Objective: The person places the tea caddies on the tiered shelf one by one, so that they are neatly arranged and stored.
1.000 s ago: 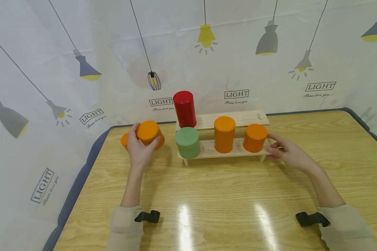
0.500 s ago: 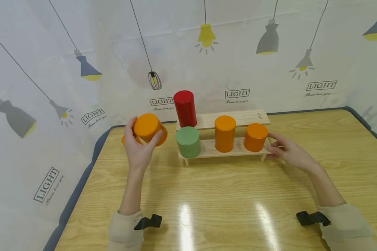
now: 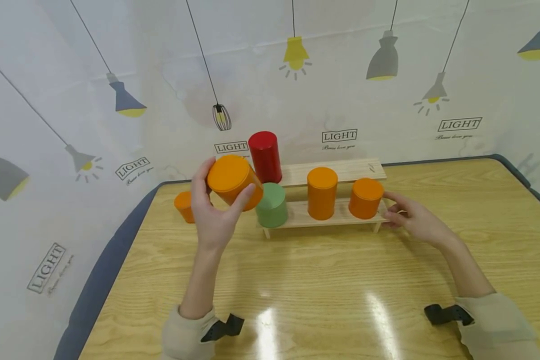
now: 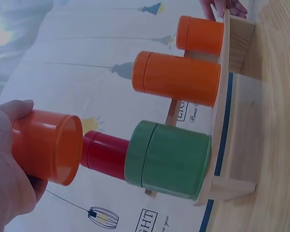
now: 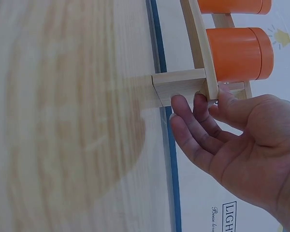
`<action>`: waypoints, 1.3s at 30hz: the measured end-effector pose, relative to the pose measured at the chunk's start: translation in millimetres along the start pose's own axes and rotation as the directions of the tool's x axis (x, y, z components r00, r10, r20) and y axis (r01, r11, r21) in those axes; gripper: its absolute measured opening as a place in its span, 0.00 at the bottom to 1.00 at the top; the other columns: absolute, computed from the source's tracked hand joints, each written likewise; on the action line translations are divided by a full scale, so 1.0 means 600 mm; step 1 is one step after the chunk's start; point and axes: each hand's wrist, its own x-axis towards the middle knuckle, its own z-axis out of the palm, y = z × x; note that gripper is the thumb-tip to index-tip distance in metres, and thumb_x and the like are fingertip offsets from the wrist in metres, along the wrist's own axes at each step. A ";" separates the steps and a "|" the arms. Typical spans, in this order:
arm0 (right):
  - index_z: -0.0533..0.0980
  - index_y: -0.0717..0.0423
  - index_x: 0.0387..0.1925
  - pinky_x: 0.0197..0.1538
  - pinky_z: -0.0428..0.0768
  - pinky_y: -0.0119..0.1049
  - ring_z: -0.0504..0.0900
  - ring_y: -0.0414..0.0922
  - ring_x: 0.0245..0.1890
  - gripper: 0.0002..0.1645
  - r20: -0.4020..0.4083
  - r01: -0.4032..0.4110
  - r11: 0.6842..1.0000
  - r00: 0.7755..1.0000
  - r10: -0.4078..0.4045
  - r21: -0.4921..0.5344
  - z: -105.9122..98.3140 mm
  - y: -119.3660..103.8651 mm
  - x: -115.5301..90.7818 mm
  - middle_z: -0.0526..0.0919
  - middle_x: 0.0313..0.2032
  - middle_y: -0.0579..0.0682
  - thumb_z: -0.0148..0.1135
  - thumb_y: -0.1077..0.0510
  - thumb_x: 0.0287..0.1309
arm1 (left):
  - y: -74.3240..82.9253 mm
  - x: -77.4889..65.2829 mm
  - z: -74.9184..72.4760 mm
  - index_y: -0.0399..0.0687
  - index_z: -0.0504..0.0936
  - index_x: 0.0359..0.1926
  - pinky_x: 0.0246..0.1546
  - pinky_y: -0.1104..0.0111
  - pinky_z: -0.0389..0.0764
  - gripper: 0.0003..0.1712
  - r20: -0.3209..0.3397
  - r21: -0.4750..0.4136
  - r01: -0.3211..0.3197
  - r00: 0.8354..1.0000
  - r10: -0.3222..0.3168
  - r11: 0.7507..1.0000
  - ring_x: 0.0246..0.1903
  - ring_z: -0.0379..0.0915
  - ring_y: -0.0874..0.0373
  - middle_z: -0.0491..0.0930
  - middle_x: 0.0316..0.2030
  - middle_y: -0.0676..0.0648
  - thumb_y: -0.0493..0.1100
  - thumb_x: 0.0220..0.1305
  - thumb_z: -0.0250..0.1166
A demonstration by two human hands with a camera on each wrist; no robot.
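Note:
My left hand (image 3: 213,222) grips an orange canister (image 3: 229,175) around its side, lifted and tilted above the table. In the left wrist view its base faces the green canister (image 4: 169,159). A two-tier wooden rack (image 3: 297,216) carries that green canister at the left of its lower tier. A tall orange canister (image 3: 322,195) and a short orange canister (image 3: 366,199) stand farther right on this tier. Up on the back tier, at its left end, is a red canister (image 3: 265,157). My right hand (image 3: 414,220) pinches the rack's right end, thumb above and fingers below the board.
Another orange canister (image 3: 184,206) stands on the wooden table (image 3: 315,280) behind the left hand, partly hidden by it. A curtain (image 3: 171,65) printed with lamps hangs behind the table's back edge.
My left hand has lifted the orange canister off the table and carried it up and right, toward the rack. The right hand has stayed at the rack's end.

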 end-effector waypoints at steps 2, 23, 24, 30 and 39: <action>0.48 0.70 0.76 0.50 0.84 0.46 0.84 0.62 0.47 0.34 0.001 0.006 1.000 1.000 -0.006 0.003 0.000 0.001 0.000 0.74 0.46 0.66 0.46 0.67 0.76 | 0.007 -0.001 0.012 0.36 0.67 0.68 0.60 0.59 0.72 0.43 0.020 -0.019 -0.016 1.000 0.016 1.000 0.55 0.71 0.52 0.74 0.59 0.45 0.46 0.57 0.77; 0.48 0.70 0.76 0.51 0.84 0.46 0.84 0.62 0.47 0.34 0.006 0.009 1.000 1.000 -0.009 0.004 -0.001 0.007 0.005 0.73 0.46 0.65 0.46 0.66 0.77 | 0.047 0.047 0.138 0.40 0.63 0.70 0.59 0.66 0.76 0.46 0.246 -0.048 0.039 0.969 -0.026 0.998 0.56 0.70 0.58 0.69 0.60 0.45 0.39 0.54 0.77; 0.48 0.70 0.76 0.50 0.84 0.46 0.84 0.62 0.47 0.34 0.005 0.009 1.000 1.000 -0.009 0.001 -0.001 0.008 0.005 0.74 0.46 0.65 0.46 0.66 0.77 | 0.048 0.050 0.143 0.40 0.63 0.70 0.59 0.66 0.76 0.46 0.253 -0.040 0.057 0.967 -0.045 0.998 0.57 0.70 0.59 0.69 0.60 0.45 0.40 0.55 0.77; 0.48 0.70 0.76 0.51 0.84 0.46 0.84 0.61 0.47 0.34 0.003 0.017 1.000 1.000 -0.017 -0.002 0.000 0.011 0.004 0.74 0.46 0.65 0.46 0.66 0.77 | 0.041 0.069 0.168 0.39 0.63 0.69 0.57 0.69 0.75 0.45 0.257 0.013 0.087 0.962 -0.088 0.996 0.55 0.70 0.57 0.69 0.59 0.44 0.42 0.55 0.77; 0.48 0.69 0.77 0.51 0.84 0.46 0.84 0.61 0.47 0.34 -0.003 0.010 1.000 1.000 -0.010 -0.008 0.001 0.013 0.002 0.74 0.46 0.65 0.47 0.66 0.77 | 0.025 0.084 0.201 0.39 0.62 0.68 0.57 0.70 0.74 0.45 0.272 0.038 0.106 0.956 -0.113 0.994 0.56 0.70 0.54 0.69 0.60 0.42 0.43 0.56 0.77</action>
